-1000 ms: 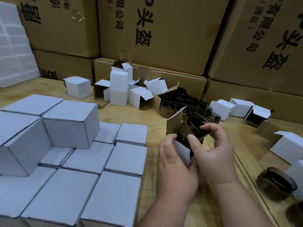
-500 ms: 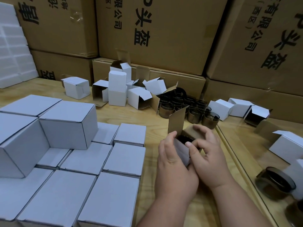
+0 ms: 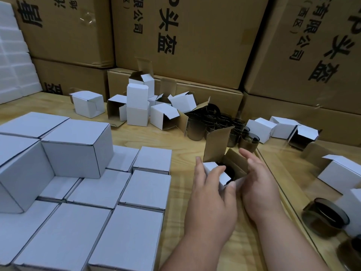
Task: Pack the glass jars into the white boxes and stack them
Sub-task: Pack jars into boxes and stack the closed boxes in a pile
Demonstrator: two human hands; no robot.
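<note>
Head view puts my 2 hands together over the near right part of the wooden table (image 3: 136,137), both on 1 small white box (image 3: 216,172) with its brown-lined lid flap standing up. My left hand (image 3: 211,192) grips the box's near white corner, thumb curled over it; my right hand (image 3: 257,180) lies against the far side with its fingers fairly straight, so I read it as steadying, not clamping. Something dark sits inside the opening, probably a glass jar (image 3: 229,171), though I cannot make out its rim. I judge the jar heavy for its size, slick and breakable, while the thin card is light and dents easily, so I would hold the box by its walls and support its base. That base is hidden behind my hands. Beyond, at the table's far edge, the loose jars (image 3: 214,124) blur into 1 dark cluster I cannot count, and the stacked boxes (image 3: 78,149) on the left run out of frame.
</note>
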